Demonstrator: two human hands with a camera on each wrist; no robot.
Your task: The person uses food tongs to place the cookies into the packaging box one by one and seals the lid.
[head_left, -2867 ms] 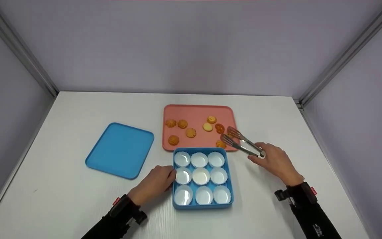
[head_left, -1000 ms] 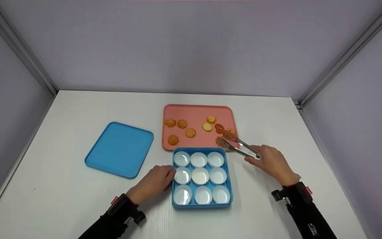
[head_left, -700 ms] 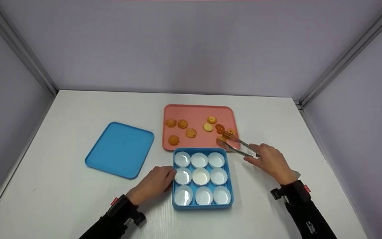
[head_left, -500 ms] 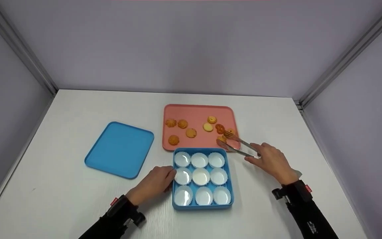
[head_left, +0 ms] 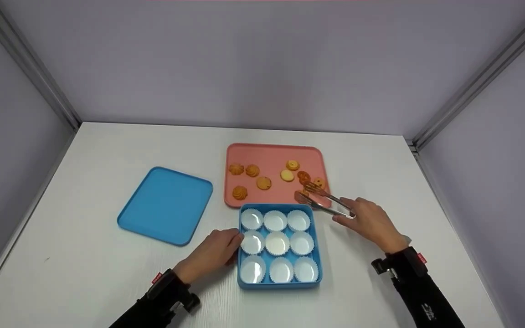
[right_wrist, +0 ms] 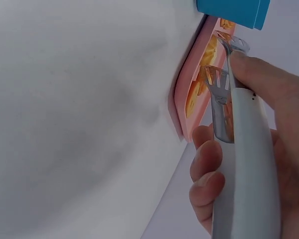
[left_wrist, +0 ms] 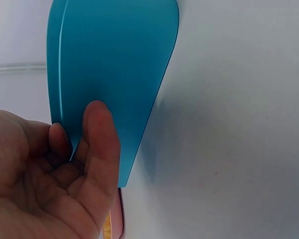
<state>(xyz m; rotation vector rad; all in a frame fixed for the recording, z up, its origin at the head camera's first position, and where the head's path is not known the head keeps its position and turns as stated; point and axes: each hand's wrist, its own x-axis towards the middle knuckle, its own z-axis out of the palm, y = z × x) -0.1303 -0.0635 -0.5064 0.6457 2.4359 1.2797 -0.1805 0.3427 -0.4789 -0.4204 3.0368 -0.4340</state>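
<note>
A blue box (head_left: 319, 255) holds several white paper cups in rows. My left hand (head_left: 212, 253) grips its left side, one fingertip at the rim and another finger along the outer wall (left_wrist: 124, 64). The right hand (head_left: 372, 223) holds metal tongs (right_wrist: 254, 149) by their pale handles, thumb on one arm and fingers round the other. Spread apart, the slotted tong ends reach over the front right of the pink tray (head_left: 271, 155), on either side of a partly hidden golden cookie (head_left: 306, 192). A round cookie (head_left: 319, 182) and a pretzel-shaped one (head_left: 304, 176) lie close by.
Several more cookies (head_left: 264, 183) lie on the pink tray's left and middle. The tray sits right behind the box, whose back edge overlaps the tray's front in this view. To the left a flat blue lid (head_left: 164, 205) lies on the white table (head_left: 71, 237). Grey walls surround the table.
The right hand has moved left and slightly down, bringing the tong ends around the cookie at the tray's front right. The left hand has stayed at the box's side.
</note>
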